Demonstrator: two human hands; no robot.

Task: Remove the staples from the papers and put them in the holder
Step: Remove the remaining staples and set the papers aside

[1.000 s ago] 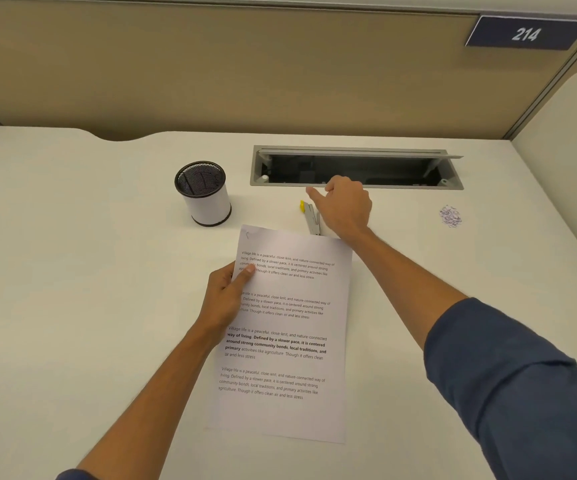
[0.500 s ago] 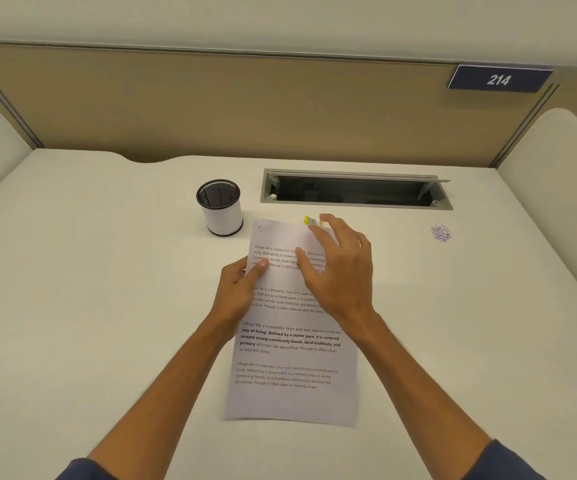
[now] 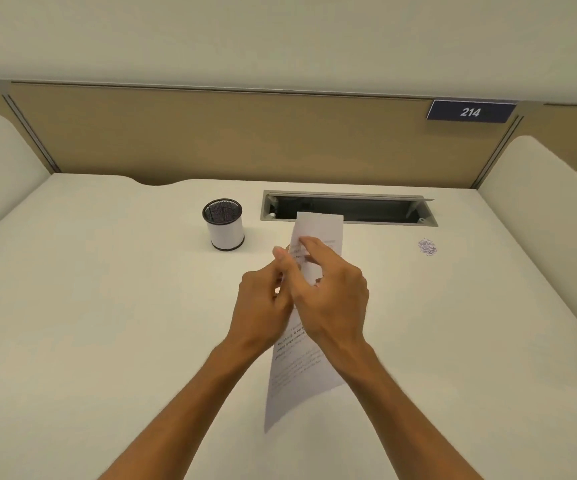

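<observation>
Item: we held the papers point(image 3: 318, 233) lifted just right of the holder point(image 3: 224, 224), our left hand point(image 3: 262, 306) pinching their left edge, our right hand point(image 3: 328, 299) gripping them across the front, loose staples point(image 3: 427, 246) lying far right of it.

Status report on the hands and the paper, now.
Left hand and right hand both grip the paper, lifted off the desk. Holder stands apart, left. Nothing in the way.
</observation>
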